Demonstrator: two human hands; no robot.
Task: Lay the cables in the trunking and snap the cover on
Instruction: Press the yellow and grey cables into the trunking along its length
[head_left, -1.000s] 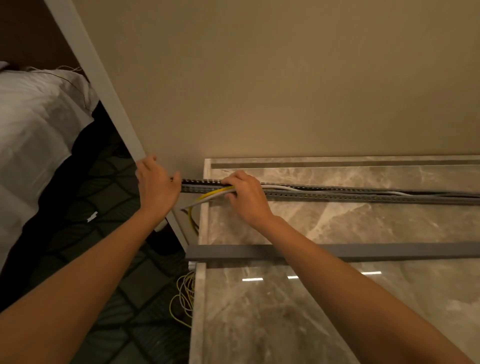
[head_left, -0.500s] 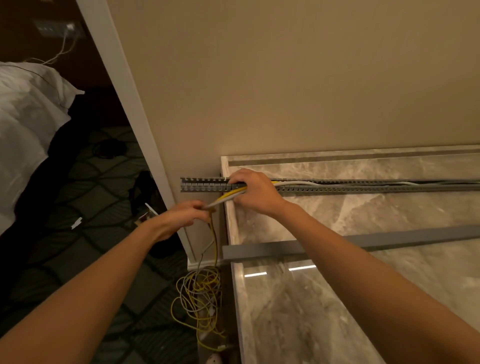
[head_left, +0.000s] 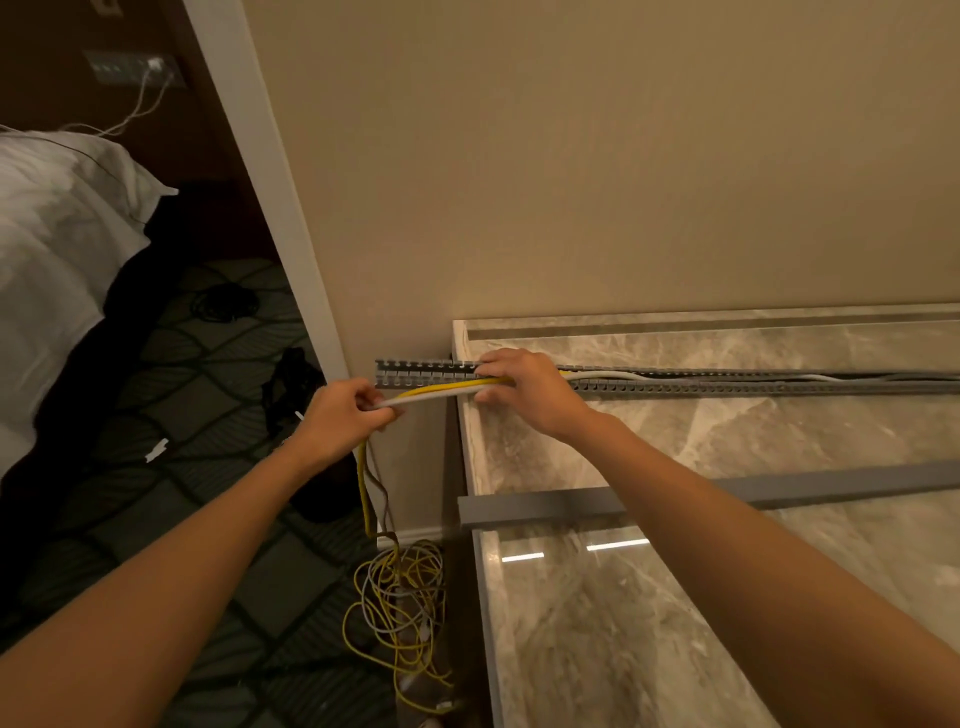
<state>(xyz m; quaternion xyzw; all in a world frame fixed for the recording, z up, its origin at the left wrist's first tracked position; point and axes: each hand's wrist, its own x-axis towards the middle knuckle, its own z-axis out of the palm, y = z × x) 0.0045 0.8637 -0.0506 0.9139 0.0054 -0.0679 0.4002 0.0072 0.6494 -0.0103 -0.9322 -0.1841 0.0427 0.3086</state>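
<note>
The grey slotted plastic trunking (head_left: 727, 383) is lying along the wall on the beige marble countertop (head_left: 779, 597), its left end overhanging the edge. The left hand (head_left: 337, 421) is pinching the yellow and white cables (head_left: 441, 391) just below that end, between thumb and fingers. The right hand (head_left: 524, 389) is curling over the trunking, gripping the same cables at the channel. The flat grey cover strip (head_left: 805, 488) is lying apart, nearer the person. Slack cable coils (head_left: 400, 597) are lying on the floor.
</note>
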